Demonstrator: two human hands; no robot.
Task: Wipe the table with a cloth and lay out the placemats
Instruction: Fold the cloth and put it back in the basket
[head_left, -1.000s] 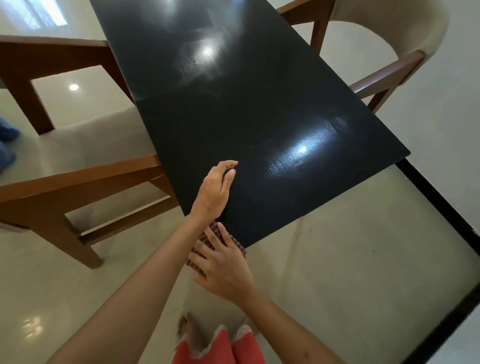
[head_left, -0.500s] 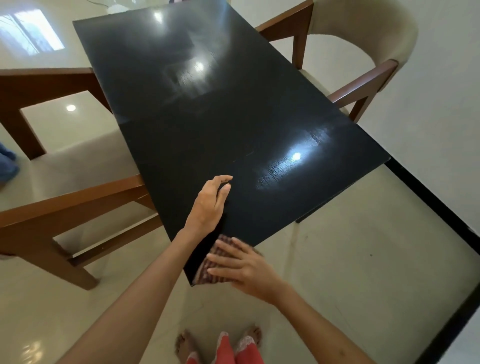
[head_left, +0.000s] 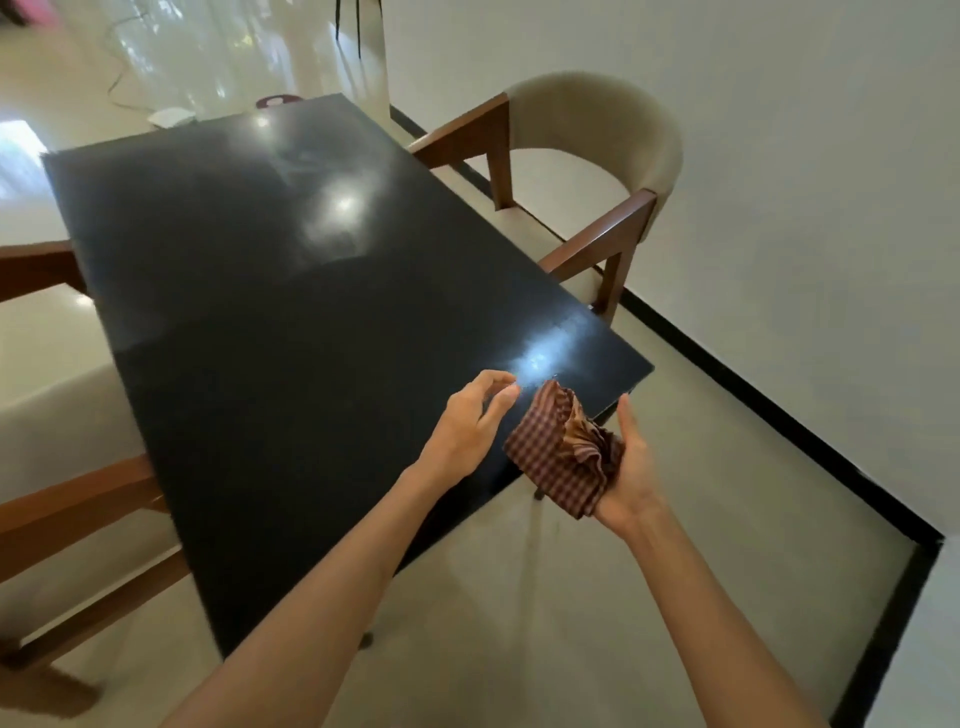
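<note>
Right hand holds a bunched checked cloth in its palm, fingers curled round the crumpled folds, thumb pointing up; the grip is closed on the cloth. Cloth is brown-and-cream check, lifted off the tabletop and hanging over the near right corner, partly beyond the edge above the floor.

Left hand hovers just beside the cloth, over the tabletop's near end. Fingers loosely curled, thumb and fingertips a little apart, grip narrow and holding nothing. Cannot tell whether its fingertips touch the cloth's upper corner.

Tabletop is black and glossy, with bright light reflections near the centre and close to the hands.

A cream upholstered chair with wooden arms stands at the right side. Wooden frame of another chair shows at the left edge.
</note>
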